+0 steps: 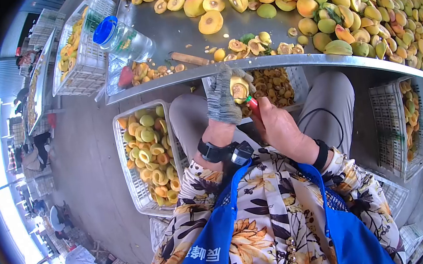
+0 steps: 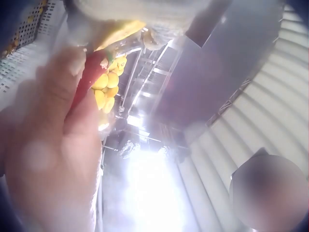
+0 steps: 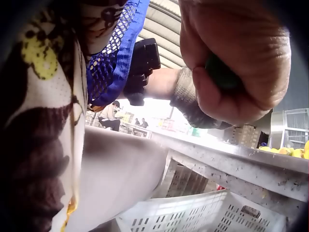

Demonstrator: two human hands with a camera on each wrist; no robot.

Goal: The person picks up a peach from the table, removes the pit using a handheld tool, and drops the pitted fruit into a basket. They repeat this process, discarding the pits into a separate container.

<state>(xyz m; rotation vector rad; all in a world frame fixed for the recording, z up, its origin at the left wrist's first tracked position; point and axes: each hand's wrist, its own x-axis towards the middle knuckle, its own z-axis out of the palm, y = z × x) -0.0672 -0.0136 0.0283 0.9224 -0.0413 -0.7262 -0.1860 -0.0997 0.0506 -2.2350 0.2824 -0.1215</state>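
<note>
The left hand (image 1: 222,99), in a grey knitted glove, holds a halved yellow fruit (image 1: 239,90) with its cut side and brown pit area facing up. Bare, the right hand (image 1: 281,126) curls round a red-handled tool (image 1: 254,106) whose green end touches the fruit's lower edge. In the left wrist view the red handle (image 2: 88,79) lies between the right hand's thumb and fingers, beside a yellow edge of fruit (image 2: 120,34). The right wrist view shows the right hand (image 3: 236,63) closed round a dark green handle end (image 3: 222,73); the fruit is hidden there.
A metal table (image 1: 266,63) stands ahead, heaped with halved fruit (image 1: 359,5) at right. On it are a blue-capped bottle (image 1: 131,43) and a wooden stick (image 1: 190,58). Crates of fruit stand at left (image 1: 129,185) and right (image 1: 400,162); another (image 1: 297,83) is between the knees.
</note>
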